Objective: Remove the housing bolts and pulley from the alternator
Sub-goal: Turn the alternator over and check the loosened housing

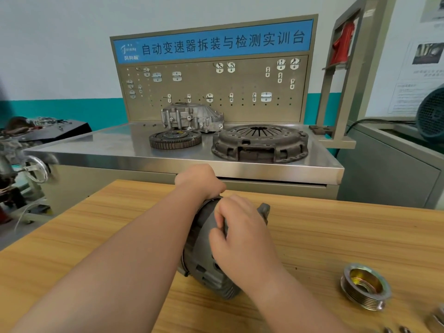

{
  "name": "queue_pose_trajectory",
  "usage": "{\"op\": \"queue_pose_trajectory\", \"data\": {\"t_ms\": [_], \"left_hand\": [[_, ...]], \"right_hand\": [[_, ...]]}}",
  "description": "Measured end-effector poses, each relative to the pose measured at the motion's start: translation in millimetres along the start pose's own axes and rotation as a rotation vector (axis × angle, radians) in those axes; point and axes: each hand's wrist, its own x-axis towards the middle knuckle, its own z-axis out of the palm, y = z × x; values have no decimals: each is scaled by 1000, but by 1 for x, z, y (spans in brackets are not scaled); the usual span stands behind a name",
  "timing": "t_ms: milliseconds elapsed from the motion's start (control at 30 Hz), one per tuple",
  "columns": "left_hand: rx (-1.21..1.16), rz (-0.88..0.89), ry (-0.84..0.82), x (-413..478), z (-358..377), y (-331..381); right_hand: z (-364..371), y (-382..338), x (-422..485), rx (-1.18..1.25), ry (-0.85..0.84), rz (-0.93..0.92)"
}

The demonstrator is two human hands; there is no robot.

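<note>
While left hand (200,181) clasps the alternator (206,272) at its far edge | right hand (237,227) grips its housing | pulley (365,288) lies apart.

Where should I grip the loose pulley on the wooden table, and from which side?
Grip the pulley by its grooved outer rim, coming from above with fingers on opposite sides. It lies flat with its hollow face up, so the ribbed rim probably gives the firmest hold.

Left grip (200,181) seemingly clasping, right grip (240,227) curled
</note>
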Motion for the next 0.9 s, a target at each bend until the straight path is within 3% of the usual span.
{"op": "queue_pose_trajectory", "data": {"t_ms": [133, 200, 300, 400, 467, 567, 633, 767, 900], "left_hand": [[-65, -36, 103, -25, -8, -23], [-159, -82, 199, -47, -9, -39], [-241, -78, 337, -77, -7, -55], [-250, -33, 396, -91, -10, -63], [-212, 17, 416, -95, -11, -65], [-246, 62, 443, -98, -7, -61], [-308, 71, 472, -99, -5, -58], [-341, 77, 461, -96, -5, -58], [-203, 75, 357, -83, -8, -48]], "right_hand": [[-2, -10, -13, 35, -81, -183], [-7, -7, -16, 126, -3, -182], [-21, 7, -7, 205, 284, 227], [-17, 14, -4, 396, 28, 648], [-3, 8, -13, 573, 13, 722], [13, -9, -23, 659, 313, 685], [21, -18, -23, 574, 432, 607], [27, -30, -26, 219, 435, 293], [28, -27, -26, 63, 415, 254]]}}
